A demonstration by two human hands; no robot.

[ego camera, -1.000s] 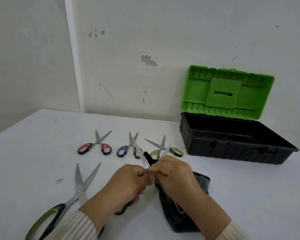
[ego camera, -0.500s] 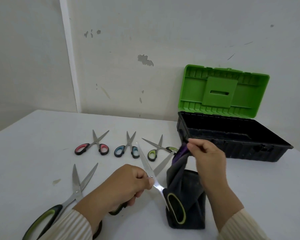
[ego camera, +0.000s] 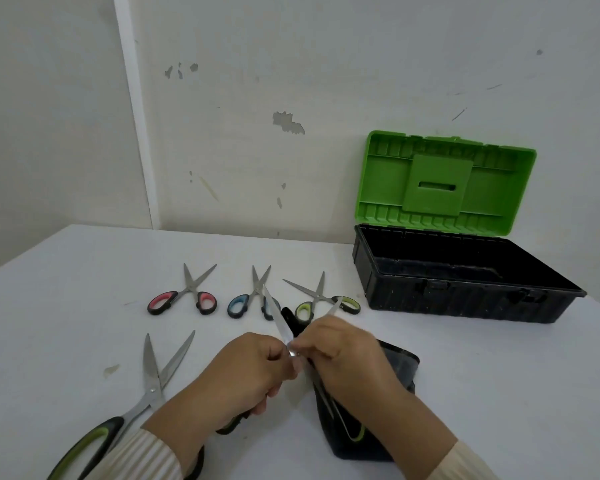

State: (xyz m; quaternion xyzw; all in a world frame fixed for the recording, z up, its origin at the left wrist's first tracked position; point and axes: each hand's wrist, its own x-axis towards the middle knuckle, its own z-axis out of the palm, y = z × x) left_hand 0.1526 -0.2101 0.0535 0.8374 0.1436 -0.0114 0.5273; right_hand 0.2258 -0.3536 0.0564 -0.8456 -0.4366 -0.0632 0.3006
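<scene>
The left hand (ego camera: 246, 375) grips the scissors (ego camera: 274, 313) by the handle, with the spread blades rising just above both fists. The right hand (ego camera: 347, 362) pinches the dark cloth (ego camera: 399, 367) against one blade, right beside the pivot.

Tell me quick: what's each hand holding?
Left hand: closed, gripping the scissors.
Right hand: closed, pinching the cloth against the scissors.

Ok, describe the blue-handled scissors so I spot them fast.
Find the open black plastic toolbox with green lid on the white table. Left of it lie three small steel scissors. The middle pair, blue-handled, sits between a pink-handled pair and a green-handled pair.
</scene>
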